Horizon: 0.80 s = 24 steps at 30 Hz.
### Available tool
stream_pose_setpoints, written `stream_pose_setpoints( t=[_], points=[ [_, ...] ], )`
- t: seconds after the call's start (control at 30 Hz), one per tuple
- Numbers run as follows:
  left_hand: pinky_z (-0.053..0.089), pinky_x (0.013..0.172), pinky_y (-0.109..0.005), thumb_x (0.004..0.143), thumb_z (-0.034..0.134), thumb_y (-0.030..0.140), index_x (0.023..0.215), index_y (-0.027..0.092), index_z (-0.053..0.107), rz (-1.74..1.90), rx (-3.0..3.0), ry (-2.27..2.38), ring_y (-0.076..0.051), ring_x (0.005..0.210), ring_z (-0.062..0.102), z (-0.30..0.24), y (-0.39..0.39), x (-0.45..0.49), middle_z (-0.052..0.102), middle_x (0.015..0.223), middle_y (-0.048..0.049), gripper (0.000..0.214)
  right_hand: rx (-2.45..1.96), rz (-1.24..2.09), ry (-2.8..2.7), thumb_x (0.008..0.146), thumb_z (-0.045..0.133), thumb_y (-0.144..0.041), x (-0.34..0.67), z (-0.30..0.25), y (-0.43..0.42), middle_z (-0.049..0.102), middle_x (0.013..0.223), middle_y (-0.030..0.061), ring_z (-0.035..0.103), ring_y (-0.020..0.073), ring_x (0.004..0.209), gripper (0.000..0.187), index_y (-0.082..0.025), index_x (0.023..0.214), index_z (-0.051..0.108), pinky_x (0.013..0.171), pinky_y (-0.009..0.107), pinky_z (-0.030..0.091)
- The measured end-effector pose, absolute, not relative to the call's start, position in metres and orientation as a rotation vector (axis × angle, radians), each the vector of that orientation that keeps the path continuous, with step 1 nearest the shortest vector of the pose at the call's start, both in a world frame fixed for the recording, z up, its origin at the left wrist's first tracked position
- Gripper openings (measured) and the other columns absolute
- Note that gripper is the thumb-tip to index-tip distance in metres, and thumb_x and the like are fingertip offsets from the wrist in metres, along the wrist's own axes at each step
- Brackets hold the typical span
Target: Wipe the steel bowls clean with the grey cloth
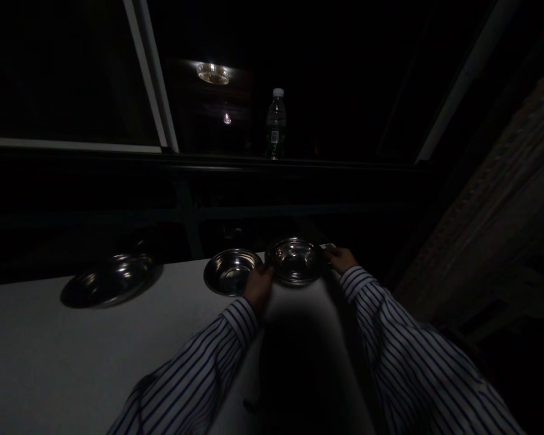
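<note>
A small steel bowl (294,260) sits at the far edge of a white table (49,350). My left hand (258,289) grips its near left rim, fingers closed on it. At the bowl's right rim is my right hand (341,258), fingers curled; the dim light hides how firmly it holds. Both arms wear striped sleeves. A second steel bowl (231,270) stands just left of the first, touching or nearly touching it.
A larger steel dish (111,279) lies at the table's far left edge. A small pale object (329,246) shows beyond my right hand. A water bottle (275,124) stands on a dark ledge behind. The scene is very dark.
</note>
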<state>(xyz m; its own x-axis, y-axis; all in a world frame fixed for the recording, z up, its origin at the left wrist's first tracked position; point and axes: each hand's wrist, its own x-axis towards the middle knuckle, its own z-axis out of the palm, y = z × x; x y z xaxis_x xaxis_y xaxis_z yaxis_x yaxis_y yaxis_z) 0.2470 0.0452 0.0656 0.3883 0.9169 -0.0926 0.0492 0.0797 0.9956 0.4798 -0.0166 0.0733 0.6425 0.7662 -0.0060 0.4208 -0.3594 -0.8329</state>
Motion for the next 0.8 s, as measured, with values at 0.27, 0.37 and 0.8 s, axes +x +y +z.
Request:
stream_pose_setpoints(
  t=[0.27,0.37,0.8],
  points=[
    [0.046,0.082,-0.033,0.077,0.056,0.019,0.103,0.01,0.064,0.906,1.253,1.014,-0.022,0.095,0.062,0.087,0.059,0.208,0.069,0.099,-0.0137,0.029,-1.955,0.515,-0.999,0.086,0.053,-0.026,0.439,0.091,0.008,0.062,0.097,0.0047,0.059,0.0158,0.091,0.018,-0.012,0.094,0.059,0.081,0.037,0.048],
    [0.046,0.081,-0.032,0.078,0.054,0.018,0.105,0.01,0.063,0.939,1.241,1.01,-0.021,0.094,0.062,0.093,0.067,0.191,0.069,0.098,-0.0125,0.03,-1.933,0.548,-1.032,0.087,0.052,-0.027,0.421,0.094,0.019,0.062,0.096,0.0044,0.059,0.0149,0.087,0.018,-0.012,0.096,0.059,0.078,0.035,0.049],
    [0.048,0.081,-0.03,0.079,0.051,0.011,0.095,0.009,0.066,0.978,1.2,1.069,-0.019,0.088,0.064,0.092,0.087,0.138,0.072,0.089,-0.0111,0.022,-1.914,0.635,-1.189,0.086,0.052,-0.029,0.366,0.076,0.06,0.061,0.097,0.0041,0.059,0.0157,0.088,0.02,-0.012,0.094,0.059,0.078,0.035,0.049]
  ],
)
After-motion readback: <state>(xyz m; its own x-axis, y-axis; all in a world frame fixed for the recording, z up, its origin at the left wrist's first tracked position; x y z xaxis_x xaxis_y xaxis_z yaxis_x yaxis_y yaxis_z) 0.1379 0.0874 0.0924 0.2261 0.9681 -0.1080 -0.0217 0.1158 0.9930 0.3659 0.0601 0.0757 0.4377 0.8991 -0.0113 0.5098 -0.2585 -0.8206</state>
